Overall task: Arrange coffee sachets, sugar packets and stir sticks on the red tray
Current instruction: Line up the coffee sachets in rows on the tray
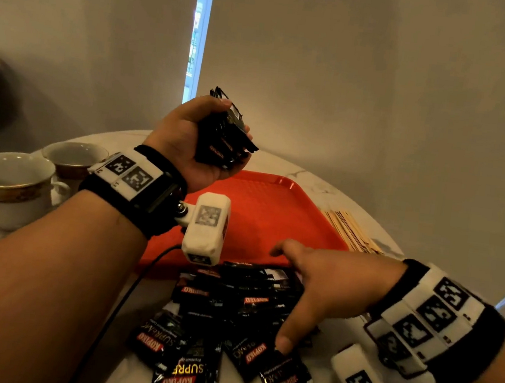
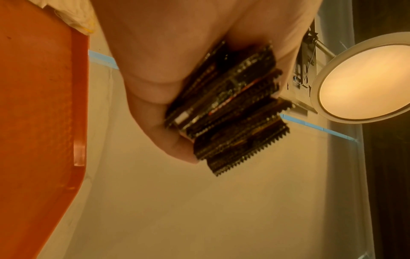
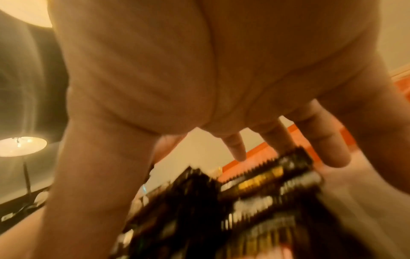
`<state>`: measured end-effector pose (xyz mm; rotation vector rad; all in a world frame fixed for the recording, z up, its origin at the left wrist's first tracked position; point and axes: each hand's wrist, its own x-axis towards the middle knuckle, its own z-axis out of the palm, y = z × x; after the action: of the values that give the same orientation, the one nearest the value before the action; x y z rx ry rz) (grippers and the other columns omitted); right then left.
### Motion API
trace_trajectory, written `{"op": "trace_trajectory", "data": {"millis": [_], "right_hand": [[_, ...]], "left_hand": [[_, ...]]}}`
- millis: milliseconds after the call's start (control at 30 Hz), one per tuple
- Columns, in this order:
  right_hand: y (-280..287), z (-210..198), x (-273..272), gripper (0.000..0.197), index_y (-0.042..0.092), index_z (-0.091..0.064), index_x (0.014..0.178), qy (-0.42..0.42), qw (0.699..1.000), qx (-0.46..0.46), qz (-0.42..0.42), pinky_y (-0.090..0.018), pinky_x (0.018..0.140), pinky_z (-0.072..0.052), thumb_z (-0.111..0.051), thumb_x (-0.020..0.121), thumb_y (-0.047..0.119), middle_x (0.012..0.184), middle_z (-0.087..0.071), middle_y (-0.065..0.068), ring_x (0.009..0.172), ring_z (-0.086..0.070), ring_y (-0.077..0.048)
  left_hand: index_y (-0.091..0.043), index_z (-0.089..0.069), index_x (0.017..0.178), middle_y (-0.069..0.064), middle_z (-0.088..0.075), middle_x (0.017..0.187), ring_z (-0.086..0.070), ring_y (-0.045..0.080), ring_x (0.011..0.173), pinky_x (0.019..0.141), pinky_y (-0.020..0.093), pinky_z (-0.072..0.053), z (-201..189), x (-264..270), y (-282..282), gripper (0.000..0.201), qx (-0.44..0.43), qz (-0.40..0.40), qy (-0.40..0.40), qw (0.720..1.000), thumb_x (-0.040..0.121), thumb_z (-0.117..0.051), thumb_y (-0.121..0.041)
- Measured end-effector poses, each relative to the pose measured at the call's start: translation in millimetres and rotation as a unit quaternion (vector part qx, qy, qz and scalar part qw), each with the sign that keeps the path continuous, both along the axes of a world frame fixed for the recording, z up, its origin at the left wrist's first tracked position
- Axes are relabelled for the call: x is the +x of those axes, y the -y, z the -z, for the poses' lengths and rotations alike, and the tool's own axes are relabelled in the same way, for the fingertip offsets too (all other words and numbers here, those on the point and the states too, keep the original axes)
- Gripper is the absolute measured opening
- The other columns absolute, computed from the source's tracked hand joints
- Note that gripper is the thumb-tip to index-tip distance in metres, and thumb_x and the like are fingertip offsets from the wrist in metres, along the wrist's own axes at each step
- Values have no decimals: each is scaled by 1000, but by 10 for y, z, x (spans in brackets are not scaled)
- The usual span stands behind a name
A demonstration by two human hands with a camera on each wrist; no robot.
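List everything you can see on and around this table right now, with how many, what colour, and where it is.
Red plastic tray: one, red, centre of the table, nothing visible on it.
Bundle of black coffee sachets: one bundle, count unclear, black, gripped in the left hand above the tray.
Loose black coffee sachets: many, black with red and gold print, heaped on the table on the near side of the tray.
Wooden stir sticks: one pile, pale wood, on the table to the right of the tray.
White gold-banded teacups: two, left of the tray.
White marble table: one.
Ceiling lamp: one, lit.
Left hand: raised, holding the bundle.
Right hand: spread, fingers touching the heap.
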<state>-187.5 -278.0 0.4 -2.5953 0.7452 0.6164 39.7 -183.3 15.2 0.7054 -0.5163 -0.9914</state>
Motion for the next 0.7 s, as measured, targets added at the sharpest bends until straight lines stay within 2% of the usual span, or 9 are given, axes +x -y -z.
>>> {"op": "trace_trajectory", "data": {"millis": [67,100,200,300,400,467,600,633,700], "right_hand": [[102,-167,-15,115,46,-33,143,28,999,10,19,-32,100,-50,-87,45,71,131,-57,14,114,-57,-8],[150,-266,-13,105,45,-40,141,56,998,14,30,-31,96,-52,-83,50,74,130,-57,14,112,-59,-8],[288,-616,118,68,39,-60,122,188,980,41,58,-24,77,-54,-68,60,66,116,-64,15,98,-63,-6],[518,-917,441,42,33,-71,108,325,940,79,64,-34,83,-56,-69,70,50,103,-73,12,104,-65,-14],[686,-1044,872,43,21,-69,109,441,878,178,55,-43,90,-53,-81,72,39,112,-72,-2,114,-63,-26],[736,-1001,1216,45,19,-64,106,477,843,246,29,-44,90,-51,-81,70,39,114,-69,-5,114,-62,-28],[805,-623,1895,84,18,-58,99,463,795,392,-25,-38,80,-48,-95,34,57,111,-68,-7,106,-60,-24],[841,-485,2046,87,17,-57,99,445,787,426,-37,-38,80,-48,-96,32,58,114,-68,-8,108,-60,-25],[908,-233,2222,84,15,-55,100,414,766,488,-60,-39,80,-49,-97,38,53,121,-65,-12,110,-62,-27]], "left_hand": [[-9,-57,120,11,-62,105,-65,24,91,74,37,-56,-29,37,-35,44,2,-8,-2,1000,82,-63,-31],[-8,-58,121,11,-63,106,-65,24,91,74,36,-57,-34,53,-51,44,4,-15,-1,1000,84,-62,-31],[-8,-59,122,11,-64,104,-66,24,90,74,35,-58,-59,118,-95,45,14,-30,8,999,85,-61,-33],[-6,-60,123,13,-66,99,-68,25,85,71,33,-59,-63,192,-105,50,36,-45,18,998,81,-62,-35],[-3,-62,120,14,-66,99,-68,25,82,71,32,-57,-5,257,-97,52,56,-55,15,997,79,-63,-35],[-1,-65,117,16,-65,102,-68,26,81,73,33,-54,63,320,-74,50,63,-52,9,997,80,-63,-35],[1,-66,116,18,-66,106,-66,29,83,77,36,-50,230,467,-15,52,71,-44,-5,996,79,-66,-35],[0,-67,115,18,-66,106,-66,29,84,76,36,-51,267,515,4,51,71,-41,-8,997,78,-66,-35],[-2,-65,116,18,-65,102,-65,29,82,72,35,-53,319,554,26,49,66,-36,-21,997,79,-64,-34]]}}
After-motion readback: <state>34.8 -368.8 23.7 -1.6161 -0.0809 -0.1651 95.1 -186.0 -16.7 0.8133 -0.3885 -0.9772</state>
